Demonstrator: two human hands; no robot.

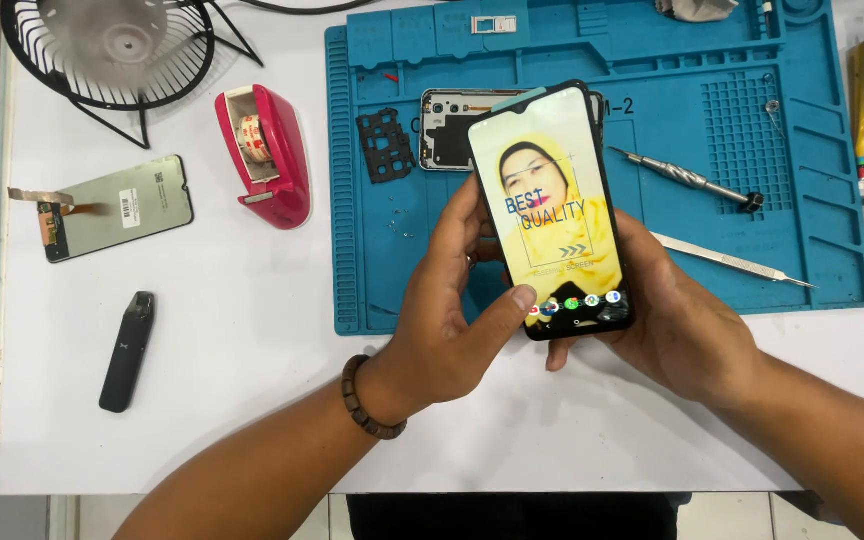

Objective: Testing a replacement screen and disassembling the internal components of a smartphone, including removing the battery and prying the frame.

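Between both hands' fingers [472, 215], the lit phone [550, 210] sits upright, left thumb touching.

phone repair workshop | blue work mat [432, 290] | screwdriver [687, 178] | tweezers [727, 260]

Single head cam, looking almost straight down at my bench from above. Close range: my hands [552, 310] sit centre frame, blue mat [752, 200] upper right, white table [232, 400] fills the rest. My forearms enter from the bottom edge.
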